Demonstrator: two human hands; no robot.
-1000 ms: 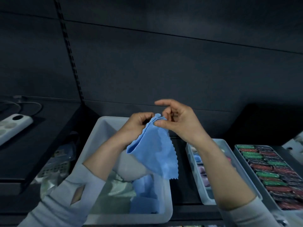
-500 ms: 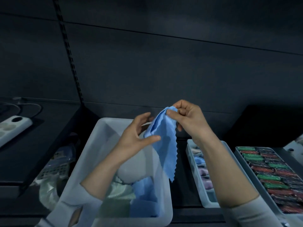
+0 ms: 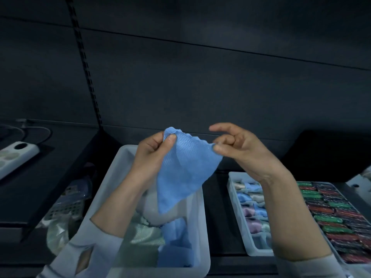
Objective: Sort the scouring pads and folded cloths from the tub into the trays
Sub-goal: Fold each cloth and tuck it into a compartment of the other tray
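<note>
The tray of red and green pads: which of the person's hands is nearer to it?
Right. The right hand pinches the blue cloth above the cloth tray, beside the pad tray; the left hand is over the tub.

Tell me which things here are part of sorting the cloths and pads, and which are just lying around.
Part of the job: blue cloth, left hand, right hand, tub, cloth tray, pad tray.
Lying about: power strip, plastic bag.
</note>
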